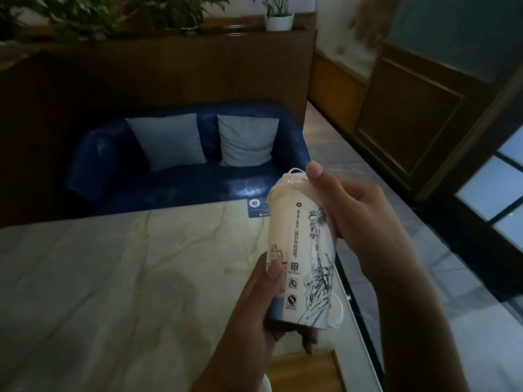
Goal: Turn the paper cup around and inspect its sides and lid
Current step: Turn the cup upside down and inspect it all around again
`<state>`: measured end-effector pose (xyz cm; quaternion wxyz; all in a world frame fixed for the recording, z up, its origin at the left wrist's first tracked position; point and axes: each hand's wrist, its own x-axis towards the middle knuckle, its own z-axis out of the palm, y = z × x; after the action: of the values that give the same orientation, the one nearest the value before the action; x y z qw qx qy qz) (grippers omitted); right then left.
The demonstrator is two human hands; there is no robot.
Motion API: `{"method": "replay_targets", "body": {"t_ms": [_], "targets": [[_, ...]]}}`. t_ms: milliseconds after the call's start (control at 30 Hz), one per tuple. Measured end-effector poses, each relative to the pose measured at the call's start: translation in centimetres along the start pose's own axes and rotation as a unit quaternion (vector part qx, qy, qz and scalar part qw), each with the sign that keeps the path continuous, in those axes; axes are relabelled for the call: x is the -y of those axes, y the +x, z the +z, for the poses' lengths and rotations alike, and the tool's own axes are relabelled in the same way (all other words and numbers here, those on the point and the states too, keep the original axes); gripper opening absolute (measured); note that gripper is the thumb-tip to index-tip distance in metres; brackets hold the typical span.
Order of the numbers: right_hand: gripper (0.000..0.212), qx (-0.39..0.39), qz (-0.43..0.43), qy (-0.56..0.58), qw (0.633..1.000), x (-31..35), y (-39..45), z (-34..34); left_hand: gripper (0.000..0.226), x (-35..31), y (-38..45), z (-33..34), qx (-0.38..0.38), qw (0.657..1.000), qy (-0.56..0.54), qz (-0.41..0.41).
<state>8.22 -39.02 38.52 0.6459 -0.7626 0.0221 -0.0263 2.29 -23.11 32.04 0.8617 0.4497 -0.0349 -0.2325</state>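
Head view, nearest first: the left hand (254, 315) wraps the end of the paper cup (304, 256) closest to the camera, thumb pressed flat on the side wall and fingers curled beneath. The cup is held in the air above the table's right edge, tipped well away from upright, its long axis running from about 6 o'clock near the body up toward 12 o'clock. The right hand (353, 210) closes on the far end from the 3 o'clock side, thumb tip resting at the top by the lid (293, 176), other fingers hidden behind the wall.

As for progress, the turning looks well under way: the seam side, with its row of printed symbols and a line drawing of a robed statue, faces the camera, and a building sketch shows at the 9 o'clock edge. The back face and the lid's top remain to be shown, I judge. Whether the cup holds any liquid cannot be told; it is closed and opaque.

Beyond, the pale marble-patterned table (113, 264) carries a small dark card (258, 207) at its far edge. Farther off, at 12 o'clock, a blue sofa (184, 171) holds two pale cushions (169, 140).
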Motion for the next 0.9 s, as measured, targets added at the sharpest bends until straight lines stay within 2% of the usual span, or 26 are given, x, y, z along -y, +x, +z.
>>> {"method": "replay_targets", "body": {"t_ms": [267, 433, 567, 667, 800, 900], "targets": [[0.065, 0.003, -0.011, -0.006, 1.000, 0.3, 0.4, 0.4, 0.063, -0.1, 0.2, 0.0, -0.018, 1.000, 0.004, 0.018], [0.052, 0.003, -0.016, -0.030, 0.999, 0.2, 0.8, 1.0, 0.060, 0.0, 0.4, -0.5, -0.048, 0.999, -0.012, 0.014], [0.052, 0.004, -0.017, -0.044, 0.999, 0.1, 1.1, 1.4, 0.067, -0.3, 0.5, -0.6, -0.050, 0.999, -0.017, 0.008], [0.052, 0.009, -0.022, -0.044, 0.999, -0.2, 1.3, 1.7, 0.063, -0.5, 0.6, -0.9, -0.054, 0.998, -0.043, 0.005], [0.046, 0.025, -0.025, -0.028, 0.999, -0.6, 1.5, 2.0, 0.072, -0.6, 0.6, -1.8, -0.001, 0.987, -0.150, -0.058], [0.045, 0.047, -0.030, 0.013, 0.998, -0.7, 1.4, 2.2, 0.080, -0.3, 0.8, -2.6, 0.082, 0.954, -0.257, -0.127]]}}
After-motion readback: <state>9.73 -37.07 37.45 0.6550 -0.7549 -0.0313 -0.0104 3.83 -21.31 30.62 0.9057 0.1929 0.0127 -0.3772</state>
